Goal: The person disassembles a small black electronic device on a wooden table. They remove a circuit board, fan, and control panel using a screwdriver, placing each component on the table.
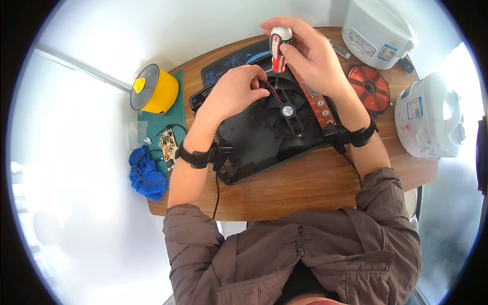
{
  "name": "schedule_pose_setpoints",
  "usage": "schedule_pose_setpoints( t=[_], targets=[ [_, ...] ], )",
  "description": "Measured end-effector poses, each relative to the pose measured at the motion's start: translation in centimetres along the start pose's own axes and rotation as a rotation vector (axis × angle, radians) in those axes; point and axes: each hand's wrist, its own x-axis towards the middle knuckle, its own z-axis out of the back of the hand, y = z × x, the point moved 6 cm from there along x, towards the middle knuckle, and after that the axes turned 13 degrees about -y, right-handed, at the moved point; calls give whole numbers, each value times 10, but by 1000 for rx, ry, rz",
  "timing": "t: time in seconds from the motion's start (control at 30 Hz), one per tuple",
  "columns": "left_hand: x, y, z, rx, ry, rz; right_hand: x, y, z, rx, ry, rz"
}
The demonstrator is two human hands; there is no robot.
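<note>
My right hand (320, 61) is wrapped round a screwdriver (278, 53) with a red, white and black handle. The tool stands nearly upright, its shaft pointing down at the far arm of a black cooling fan (288, 110). Just left of the shaft, my left hand (236, 94) is closed in a pinch at the fan's thin red and black wires (275, 92); the fingertips partly hide them. The fan sits in an open black appliance housing (249, 140). A red circuit board strip (320, 107) lies along the right of the fan, under my right wrist.
A dark glass panel (229, 66) lies behind the housing. On the left are a yellow pot (161, 91), green mat (175, 114), small circuit board (168, 145) and blue cloth (146, 175). A copper-red coil (371, 89) and two white appliances (376, 30) stand right.
</note>
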Motion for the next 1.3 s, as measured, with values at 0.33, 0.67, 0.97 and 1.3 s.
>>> schedule_pose_setpoints(
  t=[0.33,0.67,0.97,1.3],
  targets=[
    [15,16,-46,-77,0,33,-1,2,-1,-129,-21,74],
    [14,15,-52,1,-92,-71,-3,2,-2,-182,-89,117],
    [12,14,-57,83,-88,-70,-5,9,-2,-343,-80,192],
    [12,9,-57,56,-139,-97,2,18,9,176,-69,24]
  ],
)
